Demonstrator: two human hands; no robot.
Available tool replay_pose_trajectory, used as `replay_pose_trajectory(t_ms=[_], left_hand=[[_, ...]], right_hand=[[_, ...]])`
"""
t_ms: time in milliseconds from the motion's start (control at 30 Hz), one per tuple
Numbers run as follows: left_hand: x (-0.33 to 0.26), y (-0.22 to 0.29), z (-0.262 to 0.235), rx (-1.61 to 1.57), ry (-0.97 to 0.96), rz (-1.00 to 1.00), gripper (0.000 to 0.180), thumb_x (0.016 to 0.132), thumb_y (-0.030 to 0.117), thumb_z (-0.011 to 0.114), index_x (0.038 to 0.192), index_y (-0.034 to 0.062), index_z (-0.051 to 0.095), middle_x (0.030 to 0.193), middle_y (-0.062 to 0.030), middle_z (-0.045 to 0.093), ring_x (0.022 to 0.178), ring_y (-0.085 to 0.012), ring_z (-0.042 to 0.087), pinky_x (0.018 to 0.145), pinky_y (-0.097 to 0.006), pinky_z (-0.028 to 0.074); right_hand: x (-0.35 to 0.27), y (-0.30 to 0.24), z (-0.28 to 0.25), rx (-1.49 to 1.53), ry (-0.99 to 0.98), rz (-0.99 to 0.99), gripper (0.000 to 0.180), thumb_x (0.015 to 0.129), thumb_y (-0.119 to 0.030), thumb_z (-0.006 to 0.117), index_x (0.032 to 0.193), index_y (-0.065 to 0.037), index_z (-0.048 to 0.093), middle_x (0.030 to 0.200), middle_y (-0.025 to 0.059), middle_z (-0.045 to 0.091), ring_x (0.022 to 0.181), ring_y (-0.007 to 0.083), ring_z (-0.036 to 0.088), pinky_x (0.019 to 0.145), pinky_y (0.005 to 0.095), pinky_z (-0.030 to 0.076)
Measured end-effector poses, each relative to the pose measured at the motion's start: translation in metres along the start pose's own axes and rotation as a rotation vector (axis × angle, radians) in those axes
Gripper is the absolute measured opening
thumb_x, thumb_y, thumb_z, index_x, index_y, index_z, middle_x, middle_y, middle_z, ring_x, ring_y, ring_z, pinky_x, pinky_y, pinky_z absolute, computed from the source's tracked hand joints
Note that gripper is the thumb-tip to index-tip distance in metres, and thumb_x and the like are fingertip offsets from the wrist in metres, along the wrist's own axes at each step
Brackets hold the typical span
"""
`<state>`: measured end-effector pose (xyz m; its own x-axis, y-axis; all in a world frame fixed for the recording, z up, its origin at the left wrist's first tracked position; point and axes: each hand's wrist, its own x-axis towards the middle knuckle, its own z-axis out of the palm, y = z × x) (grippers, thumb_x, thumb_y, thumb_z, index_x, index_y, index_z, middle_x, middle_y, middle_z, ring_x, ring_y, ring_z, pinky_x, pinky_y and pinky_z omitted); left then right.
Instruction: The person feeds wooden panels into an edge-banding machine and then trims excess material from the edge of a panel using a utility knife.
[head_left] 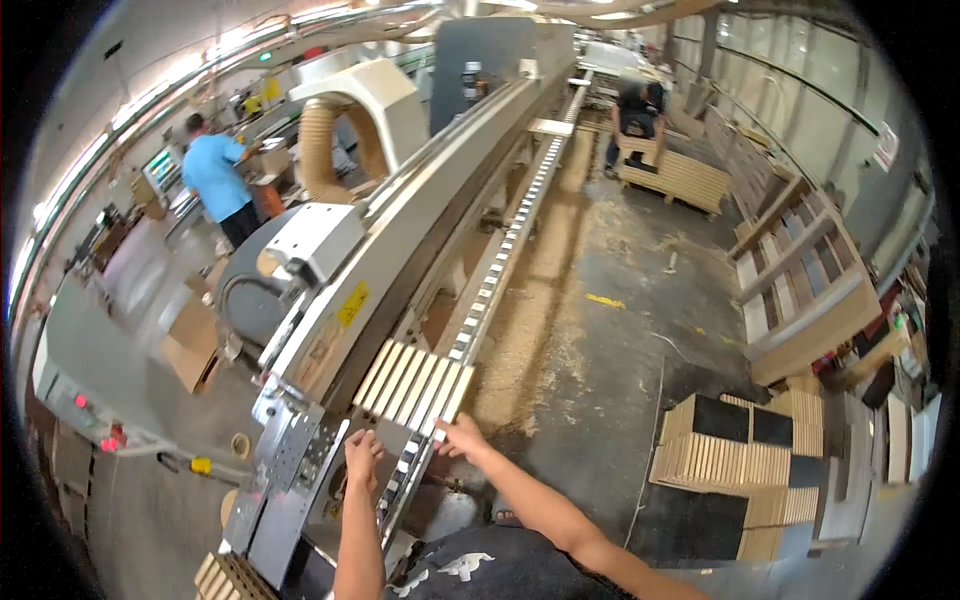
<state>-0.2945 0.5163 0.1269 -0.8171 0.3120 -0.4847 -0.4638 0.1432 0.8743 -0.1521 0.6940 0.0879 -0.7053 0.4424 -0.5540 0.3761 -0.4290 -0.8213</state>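
Slats (pixel 415 385): pale wooden strips lying side by side on the machine bed, against the roller track (pixel 500 270).
Right hand (pixel 462 437): fingers spread, tips at the slats' near edge.
Left hand (pixel 362 455): fingers loosely open on a grey panel (pixel 385 440), holding nothing.
Risk: fingertips close to the track could be pinched; an uneven push could skew the slats.
Floor (pixel 600 330): concrete, strewn with sawdust, likely slippery.
Room: long workshop; stacked panels (pixel 730 450) at right.

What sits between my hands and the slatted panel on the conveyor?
Nothing visible. The right hand already touches the near edge of the slatted panel; the left hand lies just behind it on the machine bed, with only bare bed between.
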Motion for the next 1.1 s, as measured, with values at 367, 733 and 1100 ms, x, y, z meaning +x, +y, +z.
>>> replay_pose_trajectory(t_ms=[367, 733, 1100], left_hand=[[-0.172, -0.016, -0.229, -0.151, 0.504, 0.495, 0.027, 0.096, 0.016, 0.058, 0.119, 0.0036, 0.054, 0.115, -0.0063, 0.06, 0.1, -0.015, 0.062, 0.082, -0.031, 0.05], [-0.371, -0.162, -0.455, -0.248, 1.578, 0.419, 0.051, 0.085, 0.009, 0.068, 0.13, 0.0037, 0.045, 0.116, -0.012, 0.058, 0.096, -0.0175, 0.059, 0.081, -0.033, 0.05], [-0.349, -0.189, -0.492, -0.57, 1.202, 0.409, 0.054, 0.088, 0.016, 0.072, 0.135, 0.0051, 0.046, 0.109, -0.0133, 0.052, 0.088, -0.0191, 0.063, 0.063, -0.029, 0.055]], right_hand=[[0.088, 0.077, -0.089, 0.261, 0.178, -0.176, 0.033, 0.099, -0.038, 0.05, 0.08, -0.012, 0.06, 0.063, 0.0024, 0.055, 0.045, 0.0147, 0.046, 0.041, 0.0284, 0.04], [-0.1, 0.277, 0.039, 0.068, -0.18, 0.44, 0.026, 0.101, -0.025, 0.044, 0.081, -0.01, 0.049, 0.063, 0.0035, 0.045, 0.051, 0.0198, 0.04, 0.045, 0.0347, 0.033], [-0.229, 0.249, 0.297, -0.911, -0.93, -0.255, 0.029, 0.099, -0.026, 0.058, 0.111, 0.001, 0.059, 0.092, 0.0093, 0.071, 0.079, 0.0173, 0.067, 0.072, 0.029, 0.051]])
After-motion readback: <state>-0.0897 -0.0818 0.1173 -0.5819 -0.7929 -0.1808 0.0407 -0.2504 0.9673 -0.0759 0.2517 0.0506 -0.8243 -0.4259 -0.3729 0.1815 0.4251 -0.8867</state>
